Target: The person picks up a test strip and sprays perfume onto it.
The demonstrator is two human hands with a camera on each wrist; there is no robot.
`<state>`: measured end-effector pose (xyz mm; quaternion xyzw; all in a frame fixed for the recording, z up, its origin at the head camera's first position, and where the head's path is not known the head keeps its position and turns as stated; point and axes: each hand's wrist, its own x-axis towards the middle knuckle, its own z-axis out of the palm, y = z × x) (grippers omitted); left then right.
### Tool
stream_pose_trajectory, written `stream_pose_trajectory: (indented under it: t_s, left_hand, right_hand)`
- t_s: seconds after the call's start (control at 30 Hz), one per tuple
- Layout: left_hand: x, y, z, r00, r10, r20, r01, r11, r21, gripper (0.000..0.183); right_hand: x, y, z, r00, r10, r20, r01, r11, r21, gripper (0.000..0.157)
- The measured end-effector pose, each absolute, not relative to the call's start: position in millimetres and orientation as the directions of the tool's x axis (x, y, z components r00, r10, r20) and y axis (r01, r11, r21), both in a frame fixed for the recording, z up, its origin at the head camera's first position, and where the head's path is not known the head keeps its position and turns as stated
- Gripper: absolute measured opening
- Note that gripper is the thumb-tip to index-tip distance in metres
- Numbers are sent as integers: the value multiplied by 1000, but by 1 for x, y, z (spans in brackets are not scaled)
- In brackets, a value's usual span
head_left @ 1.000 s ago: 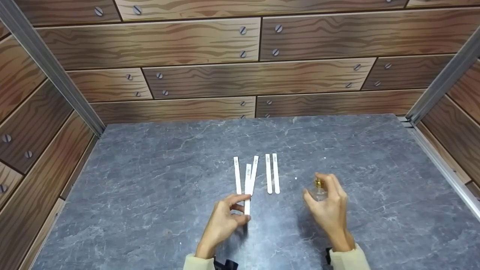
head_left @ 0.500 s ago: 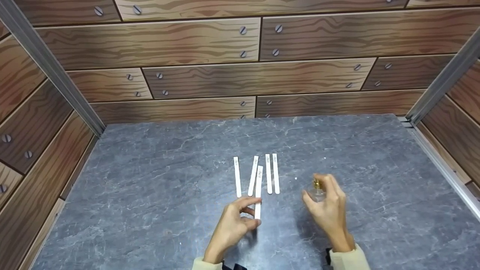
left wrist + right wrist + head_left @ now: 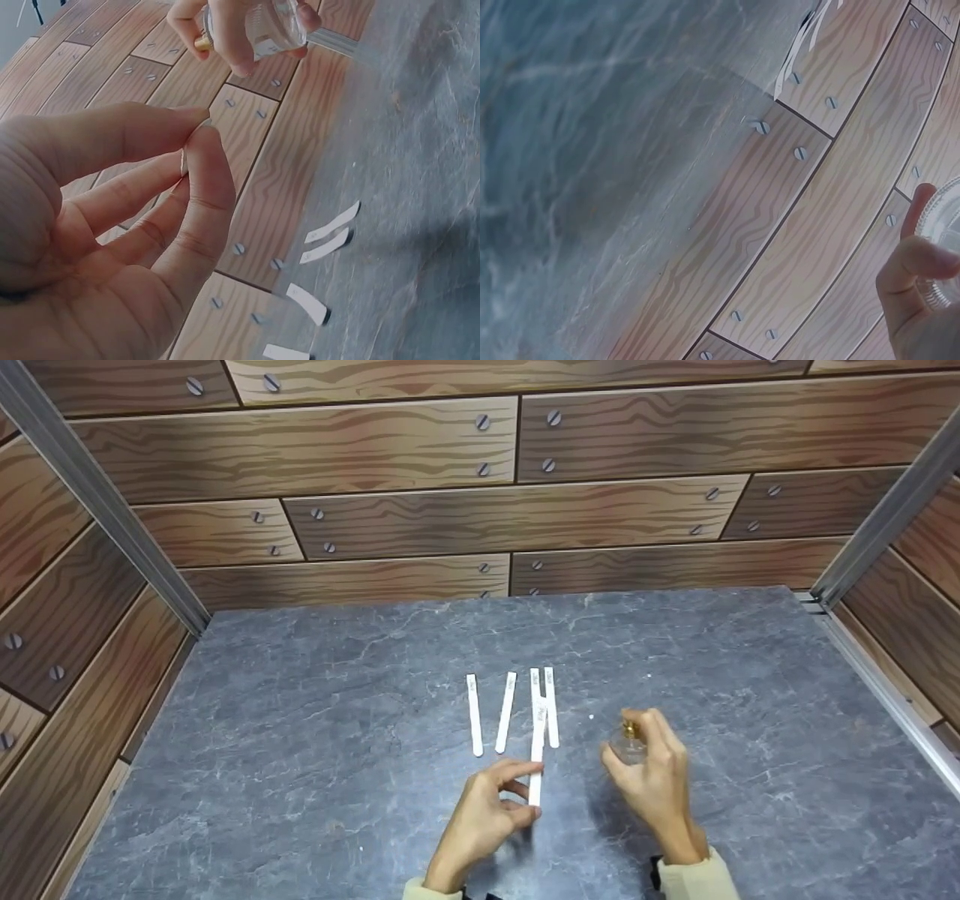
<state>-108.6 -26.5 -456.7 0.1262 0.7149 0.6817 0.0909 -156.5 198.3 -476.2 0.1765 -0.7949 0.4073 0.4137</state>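
My left hand pinches the lower end of a white paper test strip with small print near its top. Between thumb and finger in the left wrist view, only the thin edge of this strip shows. My right hand grips a small clear glass perfume bottle with a gold spray top, index finger at the top. In the right wrist view, fingers curl round the bottle's ribbed glass at the right edge. The held strip overlaps one lying strip in the head view.
Three more white strips lie apart on the grey marbled table: a left strip, a middle strip and a right strip. Wood-patterned panels enclose the back and sides, with metal posts at the corners.
My left hand has moved right with the pinched strip, past the middle strip to the right pair. My right hand has shifted slightly left with the bottle. The lying strips stay put.
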Motion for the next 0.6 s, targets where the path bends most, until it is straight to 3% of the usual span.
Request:
stream_pose_trajectory:
  t_s: [0.6]
  left_hand:
    - [-108,-16,-461,-945,325,36,61,68,996,48]
  right_hand:
    - [-157,196,-479,-617,-21,787,-629,614,-477,44]
